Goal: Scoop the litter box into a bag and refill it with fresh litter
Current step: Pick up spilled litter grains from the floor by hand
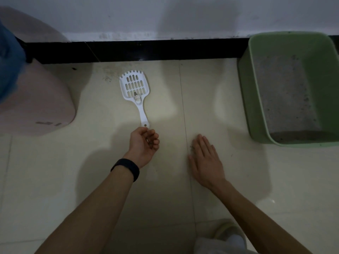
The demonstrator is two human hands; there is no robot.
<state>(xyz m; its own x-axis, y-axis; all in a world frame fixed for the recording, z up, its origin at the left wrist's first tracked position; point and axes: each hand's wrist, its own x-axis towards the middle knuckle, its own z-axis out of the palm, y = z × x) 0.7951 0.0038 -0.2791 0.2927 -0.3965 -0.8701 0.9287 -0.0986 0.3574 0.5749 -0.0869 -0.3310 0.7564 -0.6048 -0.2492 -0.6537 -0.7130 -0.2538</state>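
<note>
Right hand (pixel 205 160) lies flat on the floor (pixel 73 180), fingers (pixel 201 143) straight, against spilled litter grains (pixel 192 148). Left hand (pixel 144 143) is cupped palm-up, fingers curled round what look like more grains. Just beyond it, the scoop (pixel 136 92) points lengthwise away. The litter box (pixel 251 99) sits well right, nearer the right hand.

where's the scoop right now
The white scoop lies on the floor left of centre in the head view, handle end just beyond the left hand.
</note>
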